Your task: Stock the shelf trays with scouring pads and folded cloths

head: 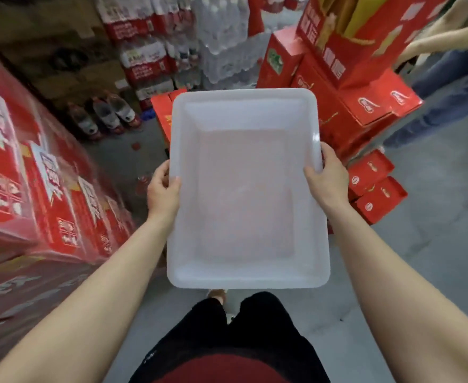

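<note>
Between stacked red cartons [42,172]: left hand [163,189] and right hand [327,180] each clamp empty tray [243,280] rim. Keep level, carry to shelf.

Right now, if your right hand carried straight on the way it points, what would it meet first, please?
The right hand grips the tray rim, pointing up and away. Going straight on, it would probably meet the stacked red boxes just ahead on the right first, though depth is hard to judge from this view.
</note>
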Action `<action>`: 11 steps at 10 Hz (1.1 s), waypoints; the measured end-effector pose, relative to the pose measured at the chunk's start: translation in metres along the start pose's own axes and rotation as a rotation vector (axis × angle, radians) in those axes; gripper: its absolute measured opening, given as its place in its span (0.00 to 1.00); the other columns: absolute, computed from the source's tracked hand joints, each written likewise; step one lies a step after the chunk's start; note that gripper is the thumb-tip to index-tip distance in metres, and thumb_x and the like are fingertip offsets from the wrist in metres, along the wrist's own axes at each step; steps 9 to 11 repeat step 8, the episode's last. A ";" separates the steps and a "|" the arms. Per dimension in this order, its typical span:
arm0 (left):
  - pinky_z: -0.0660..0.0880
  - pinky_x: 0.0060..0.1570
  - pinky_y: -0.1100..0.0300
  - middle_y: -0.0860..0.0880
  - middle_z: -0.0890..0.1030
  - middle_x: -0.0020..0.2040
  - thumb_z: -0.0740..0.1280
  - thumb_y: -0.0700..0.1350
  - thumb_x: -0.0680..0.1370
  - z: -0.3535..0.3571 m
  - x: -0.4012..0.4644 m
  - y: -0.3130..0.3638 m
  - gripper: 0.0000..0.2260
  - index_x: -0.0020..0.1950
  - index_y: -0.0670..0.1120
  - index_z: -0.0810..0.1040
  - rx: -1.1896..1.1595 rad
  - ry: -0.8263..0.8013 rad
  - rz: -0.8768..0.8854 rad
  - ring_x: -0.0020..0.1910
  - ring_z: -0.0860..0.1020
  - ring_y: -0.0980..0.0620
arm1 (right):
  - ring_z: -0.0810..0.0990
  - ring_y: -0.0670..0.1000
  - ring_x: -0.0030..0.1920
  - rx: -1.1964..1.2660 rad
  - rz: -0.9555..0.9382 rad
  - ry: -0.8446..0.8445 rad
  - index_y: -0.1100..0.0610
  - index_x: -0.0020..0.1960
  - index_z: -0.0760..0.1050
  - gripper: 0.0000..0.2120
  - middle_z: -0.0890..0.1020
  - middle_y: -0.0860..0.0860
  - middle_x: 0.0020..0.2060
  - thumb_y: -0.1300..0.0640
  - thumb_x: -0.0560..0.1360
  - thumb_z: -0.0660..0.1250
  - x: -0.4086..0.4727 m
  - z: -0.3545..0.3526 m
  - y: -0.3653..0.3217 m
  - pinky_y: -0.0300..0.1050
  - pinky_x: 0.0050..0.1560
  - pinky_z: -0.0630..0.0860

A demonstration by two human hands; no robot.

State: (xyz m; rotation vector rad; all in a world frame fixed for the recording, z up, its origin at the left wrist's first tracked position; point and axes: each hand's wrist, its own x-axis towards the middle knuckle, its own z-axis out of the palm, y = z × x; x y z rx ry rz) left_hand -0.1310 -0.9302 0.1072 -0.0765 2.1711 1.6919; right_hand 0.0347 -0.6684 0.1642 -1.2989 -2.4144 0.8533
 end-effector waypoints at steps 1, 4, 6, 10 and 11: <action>0.77 0.60 0.50 0.55 0.81 0.58 0.64 0.40 0.78 0.012 0.020 0.005 0.19 0.68 0.52 0.75 -0.012 0.079 -0.053 0.56 0.80 0.54 | 0.78 0.61 0.56 -0.045 -0.088 -0.115 0.52 0.67 0.70 0.24 0.81 0.55 0.56 0.59 0.72 0.64 0.062 0.016 -0.013 0.55 0.57 0.74; 0.75 0.63 0.50 0.56 0.79 0.63 0.64 0.40 0.78 0.050 0.084 -0.015 0.24 0.72 0.56 0.70 -0.012 0.228 -0.142 0.61 0.77 0.56 | 0.78 0.60 0.57 -0.155 -0.241 -0.350 0.51 0.70 0.68 0.23 0.80 0.55 0.58 0.58 0.75 0.64 0.210 0.094 -0.040 0.58 0.59 0.75; 0.75 0.62 0.46 0.55 0.76 0.67 0.63 0.35 0.77 0.066 0.105 -0.036 0.28 0.73 0.58 0.68 -0.031 0.182 -0.227 0.62 0.78 0.48 | 0.76 0.64 0.59 -0.240 -0.245 -0.441 0.55 0.72 0.65 0.24 0.77 0.59 0.59 0.61 0.77 0.62 0.244 0.137 -0.033 0.60 0.60 0.74; 0.72 0.61 0.57 0.58 0.69 0.69 0.65 0.38 0.79 0.066 0.084 -0.051 0.29 0.78 0.52 0.61 -0.065 0.170 -0.288 0.63 0.73 0.56 | 0.73 0.64 0.64 -0.280 -0.253 -0.478 0.55 0.77 0.58 0.31 0.72 0.62 0.65 0.59 0.77 0.65 0.249 0.124 -0.047 0.55 0.65 0.71; 0.72 0.61 0.57 0.58 0.69 0.69 0.65 0.38 0.79 0.066 0.084 -0.051 0.29 0.78 0.52 0.61 -0.065 0.170 -0.288 0.63 0.73 0.56 | 0.73 0.64 0.64 -0.280 -0.253 -0.478 0.55 0.77 0.58 0.31 0.72 0.62 0.65 0.59 0.77 0.65 0.249 0.124 -0.047 0.55 0.65 0.71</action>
